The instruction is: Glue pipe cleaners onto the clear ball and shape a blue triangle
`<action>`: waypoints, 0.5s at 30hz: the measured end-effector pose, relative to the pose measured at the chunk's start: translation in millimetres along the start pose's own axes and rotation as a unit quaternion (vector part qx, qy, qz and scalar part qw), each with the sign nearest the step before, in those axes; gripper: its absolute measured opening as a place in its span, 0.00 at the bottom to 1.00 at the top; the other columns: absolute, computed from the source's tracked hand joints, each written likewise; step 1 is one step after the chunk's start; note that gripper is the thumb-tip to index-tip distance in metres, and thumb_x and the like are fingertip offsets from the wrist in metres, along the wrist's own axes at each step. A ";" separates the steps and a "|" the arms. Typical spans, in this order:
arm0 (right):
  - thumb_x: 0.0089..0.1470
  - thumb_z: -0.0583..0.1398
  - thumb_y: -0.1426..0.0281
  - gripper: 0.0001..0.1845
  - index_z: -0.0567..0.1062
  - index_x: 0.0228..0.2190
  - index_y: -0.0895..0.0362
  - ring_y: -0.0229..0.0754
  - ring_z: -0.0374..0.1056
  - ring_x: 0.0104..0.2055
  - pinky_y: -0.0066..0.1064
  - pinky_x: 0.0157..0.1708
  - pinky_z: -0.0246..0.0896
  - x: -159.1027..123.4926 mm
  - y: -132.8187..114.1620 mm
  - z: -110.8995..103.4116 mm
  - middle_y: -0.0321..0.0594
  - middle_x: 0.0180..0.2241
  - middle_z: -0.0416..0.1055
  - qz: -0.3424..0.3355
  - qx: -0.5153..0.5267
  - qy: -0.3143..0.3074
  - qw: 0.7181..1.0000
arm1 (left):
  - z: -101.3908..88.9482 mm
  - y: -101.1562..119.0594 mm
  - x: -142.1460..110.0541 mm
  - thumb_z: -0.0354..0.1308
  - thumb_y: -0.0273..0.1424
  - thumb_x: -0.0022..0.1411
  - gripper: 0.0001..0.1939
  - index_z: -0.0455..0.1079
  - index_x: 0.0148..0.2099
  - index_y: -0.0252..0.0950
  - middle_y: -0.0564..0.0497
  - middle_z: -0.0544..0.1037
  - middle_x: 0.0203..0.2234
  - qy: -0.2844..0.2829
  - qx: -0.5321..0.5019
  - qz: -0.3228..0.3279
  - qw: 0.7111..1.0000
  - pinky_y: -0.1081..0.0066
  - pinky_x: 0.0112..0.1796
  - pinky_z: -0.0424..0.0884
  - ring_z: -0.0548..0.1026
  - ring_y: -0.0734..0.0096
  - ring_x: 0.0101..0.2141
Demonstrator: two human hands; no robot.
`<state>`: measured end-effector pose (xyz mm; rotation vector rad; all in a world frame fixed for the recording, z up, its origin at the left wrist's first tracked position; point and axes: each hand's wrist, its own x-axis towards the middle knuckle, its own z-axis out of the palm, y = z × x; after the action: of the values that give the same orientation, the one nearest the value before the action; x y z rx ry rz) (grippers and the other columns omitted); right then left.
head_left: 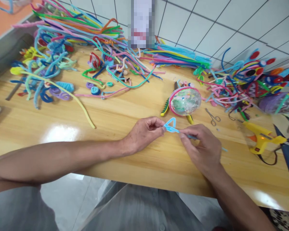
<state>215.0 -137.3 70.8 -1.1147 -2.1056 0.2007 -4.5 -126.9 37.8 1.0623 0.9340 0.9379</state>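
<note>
A light blue pipe cleaner, bent into a small triangular loop, is held between both my hands above the wooden table. My left hand pinches the loop's left corner with thumb and fingers closed. My right hand is closed round the pipe cleaner's straight tail, whose end pokes out past the hand to the right. Just behind the loop lies a clear ball ringed with a pink pipe cleaner.
Heaps of coloured pipe cleaners cover the table's far side. Finished pipe-cleaner figures crowd the right. Small scissors and a yellow glue gun lie to the right of my hands. Green-yellow pliers rest by the ball.
</note>
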 end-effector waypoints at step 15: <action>0.58 0.65 0.80 0.13 0.79 0.40 0.50 0.44 0.78 0.34 0.36 0.33 0.75 -1.9 3.0 3.1 0.37 0.32 0.80 -0.051 -0.030 0.009 0.998 | 0.6 0.5 -1.2 0.67 0.36 0.63 0.10 0.78 0.39 0.34 0.51 0.81 0.32 -0.010 0.010 0.012 1.000 0.71 0.40 0.72 0.75 0.73 0.34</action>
<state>215.6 -136.4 66.2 -1.0370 -2.1583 0.0808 -4.5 -128.1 38.6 1.1002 0.9178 0.9367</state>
